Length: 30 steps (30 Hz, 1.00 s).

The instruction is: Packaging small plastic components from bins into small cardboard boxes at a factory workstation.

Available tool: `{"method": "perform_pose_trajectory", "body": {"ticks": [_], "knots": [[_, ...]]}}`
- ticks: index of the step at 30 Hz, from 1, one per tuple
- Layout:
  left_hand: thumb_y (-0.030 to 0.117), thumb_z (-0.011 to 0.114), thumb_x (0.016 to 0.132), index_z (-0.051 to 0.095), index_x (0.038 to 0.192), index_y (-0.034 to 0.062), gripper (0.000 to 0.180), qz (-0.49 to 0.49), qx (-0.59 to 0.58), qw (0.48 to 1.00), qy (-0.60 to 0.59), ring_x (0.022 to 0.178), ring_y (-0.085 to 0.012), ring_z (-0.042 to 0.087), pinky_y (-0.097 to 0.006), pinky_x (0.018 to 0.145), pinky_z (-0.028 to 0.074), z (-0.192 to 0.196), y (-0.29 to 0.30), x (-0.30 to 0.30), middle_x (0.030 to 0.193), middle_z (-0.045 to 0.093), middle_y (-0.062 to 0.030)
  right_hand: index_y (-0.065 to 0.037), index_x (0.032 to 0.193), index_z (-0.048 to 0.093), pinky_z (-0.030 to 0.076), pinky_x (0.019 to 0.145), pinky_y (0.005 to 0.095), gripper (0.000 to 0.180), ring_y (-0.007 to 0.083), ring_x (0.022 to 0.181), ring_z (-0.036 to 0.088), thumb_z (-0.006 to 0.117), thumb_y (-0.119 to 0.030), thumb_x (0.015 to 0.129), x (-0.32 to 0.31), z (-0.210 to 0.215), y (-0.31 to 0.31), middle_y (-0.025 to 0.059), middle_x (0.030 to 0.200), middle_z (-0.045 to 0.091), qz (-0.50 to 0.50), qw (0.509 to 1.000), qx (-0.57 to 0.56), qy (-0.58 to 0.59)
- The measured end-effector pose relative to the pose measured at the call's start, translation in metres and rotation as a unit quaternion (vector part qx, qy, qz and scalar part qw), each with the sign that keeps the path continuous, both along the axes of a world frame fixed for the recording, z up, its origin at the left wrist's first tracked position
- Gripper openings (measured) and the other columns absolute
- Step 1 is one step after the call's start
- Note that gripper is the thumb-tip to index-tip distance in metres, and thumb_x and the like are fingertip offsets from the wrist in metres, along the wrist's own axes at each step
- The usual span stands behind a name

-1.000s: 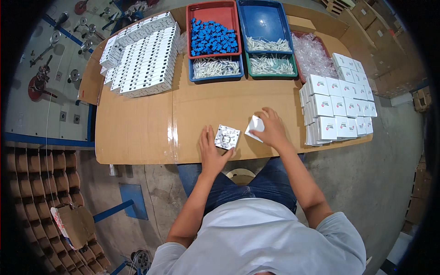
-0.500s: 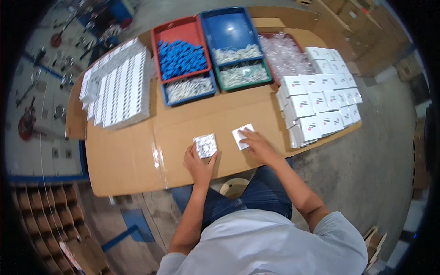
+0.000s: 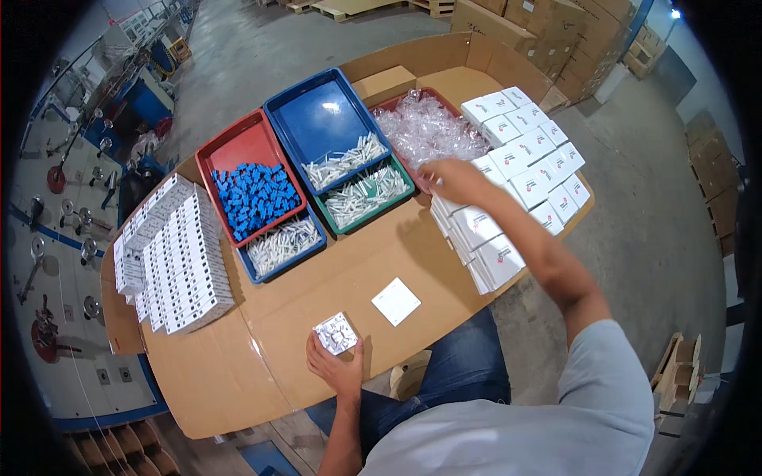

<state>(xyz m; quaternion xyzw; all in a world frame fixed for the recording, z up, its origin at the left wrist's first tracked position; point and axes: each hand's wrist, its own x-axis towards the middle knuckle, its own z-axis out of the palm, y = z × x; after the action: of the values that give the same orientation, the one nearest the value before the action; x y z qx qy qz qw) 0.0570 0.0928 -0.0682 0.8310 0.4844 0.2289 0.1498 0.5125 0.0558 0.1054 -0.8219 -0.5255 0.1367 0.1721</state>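
Observation:
My left hand (image 3: 337, 371) is closed round the sides of a small square white box (image 3: 336, 334) near the front edge of the cardboard surface. Its upper face shows grey and white pieces. Just right of it, a flat white square card (image 3: 396, 301) lies untouched on the cardboard. My right hand (image 3: 454, 181) is stretched forward at the near edge of a red tray (image 3: 413, 181) heaped with clear plastic pieces (image 3: 432, 131). Its fingers bend downward, and their tips are too blurred to show whether they hold anything.
Stacks of white boxes (image 3: 528, 163) stand at the right, beneath my right forearm. Rows of white boxes (image 3: 186, 262) fill the left. Between them sit a red tray (image 3: 234, 136) of blue parts, two blue trays (image 3: 313, 111) and a green tray (image 3: 361, 222) with white parts.
My right hand has left the white card and moved forward and right to the red tray of clear plastic. My left hand stays on the square box. The view has tilted and turned.

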Motion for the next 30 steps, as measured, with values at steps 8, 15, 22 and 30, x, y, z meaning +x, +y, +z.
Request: {"method": "perform_pose_trajectory", "body": {"ticks": [8,15,22,30], "knots": [[0.048,0.086,0.075,0.038,0.153,0.0007,0.104,0.009,-0.017,1.0,0.01,0.143,-0.039,0.039,-0.055,0.118,0.026,0.003,0.003,0.003,0.152,0.044,-0.0203,-0.009,0.109,0.074,0.057,0.087,0.0478,0.032,0.036,0.105,0.071,0.076,-0.031,0.086,0.174,-0.072,0.083,0.0158,0.112,0.075,-0.109,0.96,-0.101,-0.236],[0.049,0.086,0.075,0.041,0.15,-0.0004,0.1,0.009,-0.009,1.0,0.004,0.14,-0.0392,0.041,-0.055,0.116,0.027,0.002,0.006,0.006,0.15,0.046,-0.0206,-0.007,0.112,0.077,0.058,0.094,0.0481,0.034,0.0351,0.113,0.071,0.075,-0.03,0.087,0.181,-0.091,0.111,0.018,0.12,0.074,-0.197,0.948,-0.123,-0.219],[0.043,0.084,0.077,0.04,0.151,0.0001,0.097,0.015,-0.028,0.999,-0.017,0.141,-0.0405,0.039,-0.054,0.118,0.026,0.012,0.0,0.005,0.15,0.045,-0.0214,-0.005,0.103,0.077,0.059,0.082,0.0432,0.023,0.0319,0.099,0.075,0.065,-0.017,0.088,0.197,-0.055,0.082,0.0151,0.107,0.077,-0.256,0.96,-0.005,-0.11],[0.02,0.072,0.091,0.05,0.143,-0.0013,0.061,0.032,-0.001,0.969,-0.245,0.139,-0.0394,0.043,-0.052,0.118,0.03,-0.013,-0.006,-0.023,0.146,0.049,-0.022,-0.007,0.098,0.073,0.05,0.067,0.0269,0.015,0.0082,0.077,0.063,0.069,-0.02,0.091,0.061,0.037,0.015,-0.0002,0.087,0.071,-0.064,0.924,0.096,0.364]]}}
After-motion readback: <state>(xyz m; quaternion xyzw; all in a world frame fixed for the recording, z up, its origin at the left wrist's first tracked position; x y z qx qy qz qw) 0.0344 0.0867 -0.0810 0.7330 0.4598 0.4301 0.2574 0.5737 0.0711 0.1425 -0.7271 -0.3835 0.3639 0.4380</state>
